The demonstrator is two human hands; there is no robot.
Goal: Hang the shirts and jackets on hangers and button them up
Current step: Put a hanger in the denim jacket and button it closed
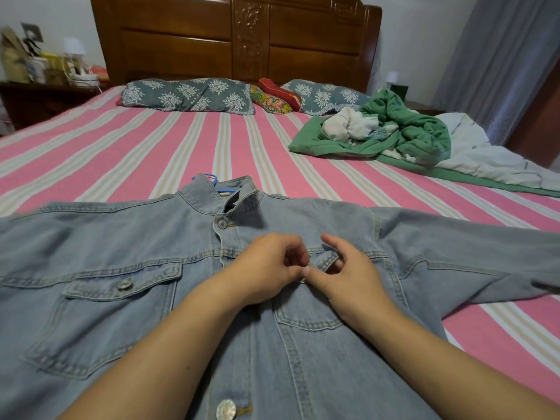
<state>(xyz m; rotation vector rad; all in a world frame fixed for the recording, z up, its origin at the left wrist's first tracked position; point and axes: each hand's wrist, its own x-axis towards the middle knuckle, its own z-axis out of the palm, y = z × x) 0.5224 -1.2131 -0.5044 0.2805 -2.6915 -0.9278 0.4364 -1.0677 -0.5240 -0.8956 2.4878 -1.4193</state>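
A light blue denim jacket (pixel 115 313) lies face up across the near end of the bed, sleeves spread to both sides. A blue hanger (pixel 209 178) pokes out of its collar. The top button (pixel 222 224) is fastened, and a lower metal button (pixel 225 410) shows near the bottom edge. My left hand (pixel 266 271) and my right hand (pixel 345 277) meet at the chest over the right pocket flap. Both pinch the denim flap there with curled fingers. What sits between the fingertips is hidden.
The bed has a pink striped sheet (pixel 151 147). A heap of green and white clothes (pixel 391 128) lies at the far right. Patterned pillows (pixel 188 95) line the wooden headboard (pixel 236 37). A cluttered nightstand (pixel 45 83) stands at the left.
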